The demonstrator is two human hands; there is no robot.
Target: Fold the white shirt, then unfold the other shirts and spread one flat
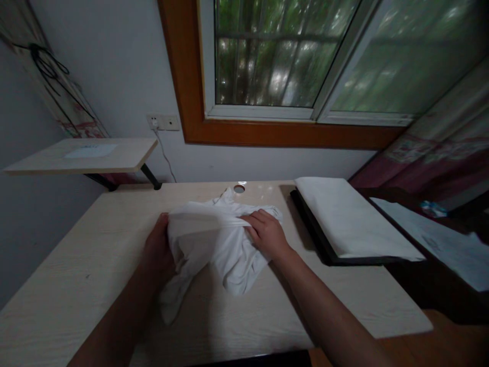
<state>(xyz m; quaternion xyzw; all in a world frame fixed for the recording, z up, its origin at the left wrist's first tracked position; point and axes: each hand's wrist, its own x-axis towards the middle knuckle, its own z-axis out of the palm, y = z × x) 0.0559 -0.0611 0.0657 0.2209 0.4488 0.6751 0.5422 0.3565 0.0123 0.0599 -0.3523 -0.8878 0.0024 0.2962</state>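
Note:
A crumpled white cloth (206,224), perhaps a garment, is bunched on the pale wooden desk (95,265). My left hand (158,252) is closed on its left edge, partly in shadow, with some fingers hidden behind the fabric. At the right side, my right hand (266,234) pinches a fold between thumb and fingers, pulling the fabric into creases between both hands. One loose end of the cloth hangs down toward the near left, and another bunched part lies below my right hand.
To the right, a white sheet covers a black flat object (311,229). Beyond the desk's right side lies another pale sheet (439,239). A raised shelf (133,158) with paper stands at the back left. The desk has a cable hole (239,189) near the wall.

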